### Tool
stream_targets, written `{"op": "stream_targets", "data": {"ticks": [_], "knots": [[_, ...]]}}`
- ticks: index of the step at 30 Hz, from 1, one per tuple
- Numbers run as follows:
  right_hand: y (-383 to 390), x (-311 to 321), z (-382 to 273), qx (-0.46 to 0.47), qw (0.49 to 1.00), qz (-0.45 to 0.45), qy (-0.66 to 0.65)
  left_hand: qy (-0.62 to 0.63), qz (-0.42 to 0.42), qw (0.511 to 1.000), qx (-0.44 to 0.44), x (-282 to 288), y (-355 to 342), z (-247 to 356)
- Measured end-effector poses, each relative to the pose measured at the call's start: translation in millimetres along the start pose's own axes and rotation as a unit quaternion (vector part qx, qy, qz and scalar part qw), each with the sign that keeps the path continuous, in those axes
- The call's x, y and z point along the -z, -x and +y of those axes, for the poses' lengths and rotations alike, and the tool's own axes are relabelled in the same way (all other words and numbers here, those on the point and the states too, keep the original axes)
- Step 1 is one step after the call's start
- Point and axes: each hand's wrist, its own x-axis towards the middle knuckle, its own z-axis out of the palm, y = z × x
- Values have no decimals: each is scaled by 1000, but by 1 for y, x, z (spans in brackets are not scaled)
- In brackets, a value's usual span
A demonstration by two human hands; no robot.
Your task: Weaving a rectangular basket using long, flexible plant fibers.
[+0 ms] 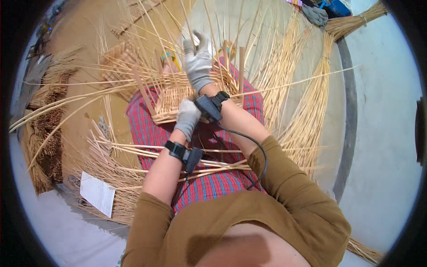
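Note:
A partly woven wicker basket (171, 99) rests across my lap, with long pale canes standing up and fanning out from it. Flat wooden stakes (241, 66) rise at its corners. My left hand (188, 115), in a light grey glove, is closed at the basket's near edge; its fingertips are partly hidden. Over the weave, my right hand (198, 62) is raised in a matching glove, its upper fingers apart and pointing away from me. One upright cane runs down close to those fingers. Black devices are strapped to both wrists, and the right one has a cable.
Loose canes (209, 151) lie across my thighs. Long cane bundles (307, 111) spread on the floor at right. Darker bundles (49, 120) are stacked at left, near a white sheet (97, 194). A woven panel (120, 60) lies beyond my left knee.

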Motion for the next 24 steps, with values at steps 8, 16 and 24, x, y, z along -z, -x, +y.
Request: {"op": "stream_targets", "data": {"ticks": [8, 16, 24], "knots": [[102, 165, -16, -191, 905, 128, -358, 223, -57, 962, 149, 10, 40, 55], [108, 139, -60, -232, 950, 126, -166, 219, -35, 958, 180, 6, 38, 69], [78, 247, -27, -220, 957, 166, -94, 83, 183, 966, -162, 11, 48, 106]]}}
